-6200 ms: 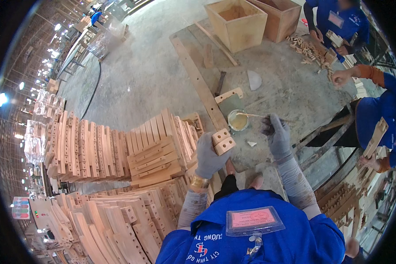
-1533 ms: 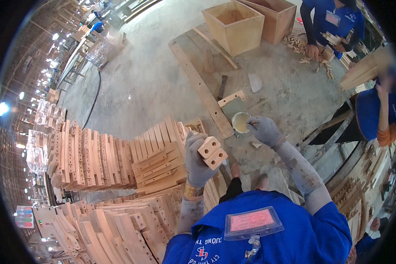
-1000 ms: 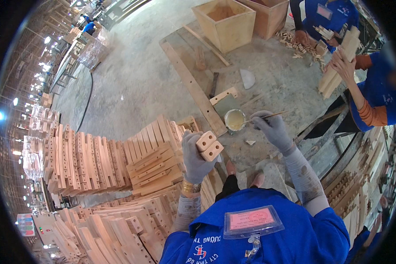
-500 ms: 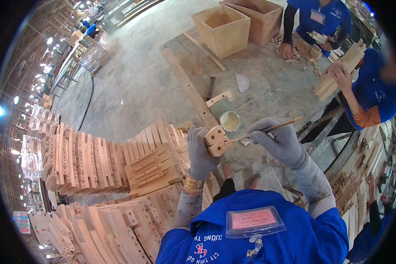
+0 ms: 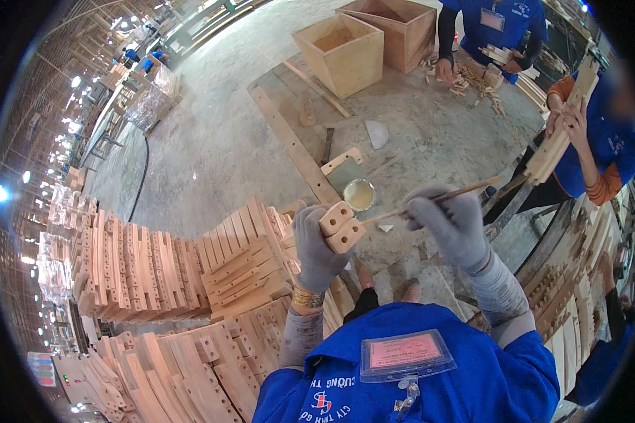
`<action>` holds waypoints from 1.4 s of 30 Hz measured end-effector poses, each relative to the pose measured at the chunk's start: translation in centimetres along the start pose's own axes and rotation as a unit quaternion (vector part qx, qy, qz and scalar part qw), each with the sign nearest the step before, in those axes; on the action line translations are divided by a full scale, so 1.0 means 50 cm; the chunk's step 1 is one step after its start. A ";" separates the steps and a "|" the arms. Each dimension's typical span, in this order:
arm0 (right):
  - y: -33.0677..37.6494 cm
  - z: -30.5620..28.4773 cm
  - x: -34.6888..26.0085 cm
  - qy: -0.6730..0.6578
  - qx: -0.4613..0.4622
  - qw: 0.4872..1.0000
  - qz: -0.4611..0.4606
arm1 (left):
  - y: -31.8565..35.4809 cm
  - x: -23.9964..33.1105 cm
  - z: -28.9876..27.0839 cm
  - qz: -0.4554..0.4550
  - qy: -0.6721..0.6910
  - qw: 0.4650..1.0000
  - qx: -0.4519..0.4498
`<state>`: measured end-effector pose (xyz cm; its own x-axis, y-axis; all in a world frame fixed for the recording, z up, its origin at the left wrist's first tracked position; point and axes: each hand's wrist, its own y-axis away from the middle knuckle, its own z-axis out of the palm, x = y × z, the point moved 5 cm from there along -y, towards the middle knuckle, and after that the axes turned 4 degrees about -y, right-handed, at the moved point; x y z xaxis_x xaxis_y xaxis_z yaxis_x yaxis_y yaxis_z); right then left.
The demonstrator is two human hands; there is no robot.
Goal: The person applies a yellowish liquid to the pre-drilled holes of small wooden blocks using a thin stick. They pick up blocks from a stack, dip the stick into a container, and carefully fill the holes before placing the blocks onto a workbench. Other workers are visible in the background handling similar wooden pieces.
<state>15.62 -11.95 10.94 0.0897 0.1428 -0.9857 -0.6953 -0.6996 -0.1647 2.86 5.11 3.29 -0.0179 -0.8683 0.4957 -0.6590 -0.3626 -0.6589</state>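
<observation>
My left hand (image 5: 314, 247), in a grey glove, is closed round two pale wooden pieces (image 5: 343, 237) held side by side. Their drilled end faces point up, with dark round holes in them. In my gloved right hand (image 5: 453, 229) a thin wooden stick (image 5: 480, 186) is pinched between thumb and fingers. It slants down to the left, its tip close beside the drilled ends; whether it touches them I cannot tell. Just beyond my left hand stands an open round tub (image 5: 360, 194) of pale yellowish paste.
Stacked drilled wooden parts (image 5: 144, 271) fill the left side. Ahead, a worktop (image 5: 282, 141) carries a hammer-like tool (image 5: 329, 144), a white half-disc (image 5: 377, 134) and two wooden boxes (image 5: 346, 67). Two co-workers at the right handle wood, near a pile of small pieces (image 5: 476, 81).
The stick's tip has drawn back slightly from the drilled ends, and my right fingers have shifted on it. The nearer co-worker has swung the held wooden pieces more upright.
</observation>
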 end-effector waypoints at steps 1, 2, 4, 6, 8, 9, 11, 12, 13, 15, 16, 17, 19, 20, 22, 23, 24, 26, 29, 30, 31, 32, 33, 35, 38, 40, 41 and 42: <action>0.002 -0.014 -0.001 -0.022 0.022 0.999 -0.007 | -0.004 0.004 -0.004 -0.001 0.000 1.000 -0.005; 0.006 -0.033 -0.001 -0.044 0.043 0.998 -0.014 | -0.008 0.009 -0.008 -0.002 -0.001 1.000 -0.009; 0.011 -0.060 0.000 -0.085 0.075 0.993 -0.037 | -0.014 0.020 -0.019 -0.034 0.031 0.999 -0.010; 0.016 -0.078 0.004 -0.122 0.096 0.985 -0.070 | -0.011 0.021 -0.042 -0.122 0.118 0.985 0.001; 0.021 -0.083 0.020 -0.125 0.062 0.989 -0.055 | -0.006 0.017 -0.079 -0.221 0.227 0.948 0.014; 0.021 -0.078 0.039 -0.128 0.043 0.990 -0.047 | -0.013 0.022 -0.096 -0.246 0.264 0.932 0.018; 0.026 -0.058 0.089 -0.048 -0.061 0.996 -0.035 | -0.044 0.051 -0.143 -0.207 0.270 0.940 0.027; 0.031 -0.045 0.106 0.012 -0.089 0.992 -0.083 | -0.041 0.045 -0.145 -0.198 0.266 0.943 0.038; 0.034 -0.013 0.121 0.067 -0.126 0.981 -0.134 | -0.025 0.032 -0.152 -0.191 0.254 0.946 0.057; 0.046 0.034 0.149 0.142 -0.167 0.953 -0.208 | -0.006 -0.008 -0.177 -0.033 0.076 0.996 0.046; 0.053 0.053 0.162 0.159 -0.176 0.943 -0.232 | 0.008 -0.026 -0.193 0.044 -0.014 0.997 0.061; 0.057 0.060 0.162 0.181 -0.181 0.933 -0.254 | -0.017 -0.004 -0.195 0.128 -0.108 0.984 0.066; 0.052 0.048 0.161 0.148 -0.160 0.950 -0.225 | -0.076 0.017 -0.207 0.099 -0.091 0.987 0.088; 0.049 0.039 0.159 0.132 -0.145 0.958 -0.207 | -0.134 0.049 -0.203 0.003 0.102 0.991 0.088; 0.036 0.040 0.116 0.136 -0.154 0.949 -0.242 | -0.236 0.134 -0.178 -0.153 0.538 0.817 0.138; 0.031 0.043 0.090 0.138 -0.155 0.943 -0.260 | -0.266 0.153 -0.186 -0.133 0.523 0.834 0.120; 0.026 0.051 0.071 0.126 -0.150 0.942 -0.271 | -0.289 0.165 -0.205 -0.112 0.503 0.850 0.106; 0.016 0.063 0.045 0.113 -0.134 0.943 -0.284 | -0.315 0.179 -0.225 -0.075 0.417 0.900 0.102; -0.008 0.075 0.001 0.112 -0.108 0.939 -0.307 | -0.305 0.159 -0.251 -0.013 0.406 0.910 0.078; -0.009 0.086 -0.010 0.104 -0.106 0.939 -0.312 | -0.264 0.091 -0.251 0.012 0.540 0.841 0.024; -0.013 0.101 -0.008 0.109 -0.112 0.942 -0.297 | -0.230 0.048 -0.238 0.002 0.602 0.798 0.004; -0.022 0.106 -0.005 0.120 -0.109 0.945 -0.283 | -0.211 0.014 -0.209 -0.009 0.667 0.745 -0.021; -0.031 0.112 0.000 0.130 -0.107 0.948 -0.269 | -0.176 -0.023 -0.170 -0.053 0.665 0.745 -0.011; -0.039 0.154 0.026 0.111 -0.145 0.955 -0.232 | -0.093 -0.030 -0.125 -0.147 0.633 0.760 0.023; -0.058 0.153 0.121 0.066 -0.122 0.977 -0.161 | -0.003 -0.066 -0.024 -0.294 0.611 0.733 0.061; -0.073 0.106 0.194 0.020 -0.059 0.990 -0.129 | 0.009 -0.095 -0.032 -0.294 0.579 0.754 0.101; -0.079 0.077 0.222 0.012 -0.010 0.990 -0.138 | 0.025 -0.135 -0.036 -0.313 0.574 0.750 0.103; -0.089 0.034 0.234 0.035 0.071 0.978 -0.194 | 0.043 -0.170 -0.036 -0.332 0.568 0.745 0.106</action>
<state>18.57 -5.99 0.22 0.4118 0.3272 -0.8505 -0.6899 -0.4978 -0.5256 0.22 12.33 -1.34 -0.4461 0.3301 0.8319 -0.6745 -0.7350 -0.0700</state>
